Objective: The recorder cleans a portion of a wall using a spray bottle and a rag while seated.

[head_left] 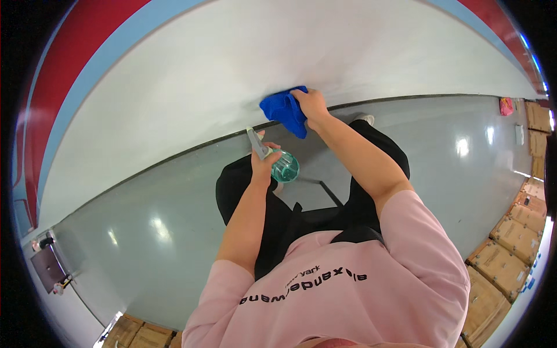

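Observation:
My left hand (264, 159) is closed round the neck of a spray bottle with a grey-white trigger head and a clear green body (285, 167). The bottle's nozzle points toward the white wall (191, 75). My right hand (312, 106) grips a blue cloth (284, 110), which lies against the lower part of the wall, just above the dark strip at its foot. Part of the cloth hangs down below my fingers. The undersides of the right fingers are hidden behind the cloth and hand.
Grey shiny floor (174, 203) spreads around my bent legs. Stacked wooden crates (510, 261) line the right side, with more crates (145, 336) at lower left. A pink bag-like item (506, 106) sits by the wall at far right. A dark panel (47, 267) stands at far left.

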The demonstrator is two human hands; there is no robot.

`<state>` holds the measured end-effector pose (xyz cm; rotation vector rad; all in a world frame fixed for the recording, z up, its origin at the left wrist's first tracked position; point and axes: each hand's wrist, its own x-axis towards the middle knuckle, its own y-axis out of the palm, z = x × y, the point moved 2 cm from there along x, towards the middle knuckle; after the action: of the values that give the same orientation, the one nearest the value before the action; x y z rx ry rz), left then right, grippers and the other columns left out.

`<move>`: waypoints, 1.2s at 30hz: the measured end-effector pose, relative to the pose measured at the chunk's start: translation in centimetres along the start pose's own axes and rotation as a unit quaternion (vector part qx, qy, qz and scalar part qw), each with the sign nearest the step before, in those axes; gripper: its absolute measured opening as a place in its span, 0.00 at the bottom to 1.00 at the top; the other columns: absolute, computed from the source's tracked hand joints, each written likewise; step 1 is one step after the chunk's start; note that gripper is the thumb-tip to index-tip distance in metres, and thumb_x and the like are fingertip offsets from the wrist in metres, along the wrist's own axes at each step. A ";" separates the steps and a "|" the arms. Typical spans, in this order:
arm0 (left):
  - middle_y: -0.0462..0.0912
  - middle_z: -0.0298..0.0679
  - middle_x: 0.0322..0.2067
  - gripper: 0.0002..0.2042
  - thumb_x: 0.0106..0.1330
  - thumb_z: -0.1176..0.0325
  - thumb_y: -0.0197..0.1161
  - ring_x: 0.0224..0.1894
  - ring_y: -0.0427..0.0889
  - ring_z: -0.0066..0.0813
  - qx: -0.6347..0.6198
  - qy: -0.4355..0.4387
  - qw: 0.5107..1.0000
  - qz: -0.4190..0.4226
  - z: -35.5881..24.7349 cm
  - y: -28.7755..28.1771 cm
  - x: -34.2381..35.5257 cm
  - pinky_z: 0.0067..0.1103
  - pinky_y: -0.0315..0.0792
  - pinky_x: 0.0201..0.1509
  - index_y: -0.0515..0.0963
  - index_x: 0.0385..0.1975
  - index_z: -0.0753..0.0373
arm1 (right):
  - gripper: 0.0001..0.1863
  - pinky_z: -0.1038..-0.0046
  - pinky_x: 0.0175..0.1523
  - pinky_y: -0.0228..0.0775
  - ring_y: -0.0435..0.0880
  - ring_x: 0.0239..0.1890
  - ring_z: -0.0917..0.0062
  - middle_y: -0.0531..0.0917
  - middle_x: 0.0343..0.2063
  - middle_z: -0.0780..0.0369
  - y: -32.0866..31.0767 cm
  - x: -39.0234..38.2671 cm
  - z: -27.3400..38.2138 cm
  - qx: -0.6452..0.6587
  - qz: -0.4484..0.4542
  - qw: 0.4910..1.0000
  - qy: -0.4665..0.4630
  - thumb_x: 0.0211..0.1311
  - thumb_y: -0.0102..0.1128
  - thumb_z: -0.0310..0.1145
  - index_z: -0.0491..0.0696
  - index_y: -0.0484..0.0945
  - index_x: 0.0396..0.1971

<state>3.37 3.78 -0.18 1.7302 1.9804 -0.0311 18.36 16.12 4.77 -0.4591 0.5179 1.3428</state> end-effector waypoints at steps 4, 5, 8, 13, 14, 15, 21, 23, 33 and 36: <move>0.72 0.38 0.30 0.33 0.42 0.80 0.59 0.39 0.73 0.33 -0.005 0.001 1.000 -0.005 0.1 0.1 -0.1 0.27 0.63 0.48 0.57 0.53 0.58 | 0.10 0.79 0.25 0.63 0.71 0.20 0.84 0.76 0.18 0.64 0.8 -5.3 6.4 0.073 0.070 0.981 -0.167 0.49 0.57 0.31 0.38 0.76 0.22; 0.72 0.38 0.30 0.33 0.42 0.80 0.59 0.39 0.73 0.33 -0.004 0.007 1.000 -0.010 0.0 0.0 -0.2 0.27 0.63 0.47 0.57 0.53 0.59 | 0.10 0.79 0.25 0.63 0.71 0.20 0.84 0.76 0.18 0.64 0.8 -6.5 8.3 0.071 0.074 0.981 -0.167 0.49 0.57 0.31 0.38 0.76 0.22; 0.72 0.38 0.30 0.34 0.42 0.80 0.59 0.39 0.73 0.33 -0.013 0.018 1.000 -0.022 0.0 -0.2 -0.6 0.27 0.64 0.47 0.56 0.54 0.59 | 0.10 0.80 0.24 0.63 0.70 0.19 0.85 0.76 0.17 0.65 0.8 -9.0 11.9 0.069 0.104 0.947 -0.297 0.48 0.57 0.32 0.38 0.76 0.22; 0.72 0.38 0.30 0.30 0.42 0.80 0.59 0.38 0.73 0.32 -0.056 0.032 0.995 -0.071 1.2 -0.4 -0.3 0.27 0.64 0.46 0.60 0.50 0.61 | 0.10 0.80 0.27 0.67 0.74 0.21 0.83 0.78 0.22 0.62 1.8 -7.9 8.6 0.085 0.116 0.966 -0.213 0.49 0.58 0.30 0.37 0.75 0.26; 0.72 0.38 0.30 0.27 0.42 0.79 0.60 0.37 0.73 0.31 -0.054 0.026 0.995 -0.081 1.7 -0.7 0.1 0.26 0.64 0.45 0.63 0.46 0.62 | 0.10 0.80 0.27 0.67 0.74 0.21 0.82 0.78 0.22 0.62 2.5 -7.2 7.3 0.098 0.131 0.974 -0.159 0.49 0.58 0.31 0.37 0.75 0.26; 0.72 0.38 0.29 0.24 0.41 0.79 0.60 0.37 0.73 0.30 -0.051 0.016 0.994 -0.092 2.2 -1.2 0.1 0.25 0.63 0.45 0.65 0.43 0.63 | 0.11 0.78 0.27 0.68 0.75 0.22 0.80 0.78 0.22 0.61 3.2 -6.5 5.9 0.053 0.118 0.983 -0.133 0.49 0.58 0.32 0.37 0.75 0.26; 0.73 0.37 0.29 0.23 0.41 0.79 0.60 0.36 0.72 0.29 -0.066 0.028 0.984 -0.165 2.0 -1.2 -0.3 0.24 0.63 0.43 0.66 0.41 0.62 | 0.14 0.74 0.29 0.68 0.77 0.23 0.77 0.79 0.24 0.59 7.2 2.0 -5.5 -0.117 0.098 0.984 -0.095 0.44 0.59 0.31 0.36 0.76 0.30; 0.73 0.37 0.29 0.25 0.41 0.80 0.60 0.36 0.72 0.29 -0.069 0.029 0.986 -0.149 1.7 0.0 -0.1 0.25 0.63 0.43 0.64 0.44 0.61 | 0.15 0.73 0.30 0.69 0.78 0.24 0.76 0.79 0.25 0.58 6.5 5.2 -8.5 -0.178 0.053 0.978 -0.092 0.43 0.60 0.31 0.37 0.76 0.30; 0.73 0.37 0.29 0.34 0.42 0.80 0.59 0.38 0.72 0.30 -0.061 0.015 0.991 -0.114 1.1 -0.2 0.1 0.25 0.62 0.45 0.56 0.53 0.59 | 0.17 0.69 0.36 0.69 0.79 0.32 0.68 0.79 0.30 0.54 6.1 8.5 -12.0 -0.108 -0.016 0.990 0.093 0.42 0.57 0.34 0.42 0.75 0.35; 0.73 0.36 0.30 0.33 0.42 0.79 0.59 0.38 0.71 0.29 -0.059 0.024 0.991 -0.116 1.8 -1.1 0.2 0.25 0.62 0.45 0.57 0.53 0.59 | 0.14 0.68 0.32 0.68 0.76 0.27 0.72 0.78 0.25 0.57 6.1 5.8 -9.3 0.009 0.045 0.993 0.111 0.45 0.55 0.32 0.39 0.75 0.31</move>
<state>2.94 3.09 -2.19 1.4340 2.1636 0.0477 12.40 16.20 -6.25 -0.5795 0.7422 1.3797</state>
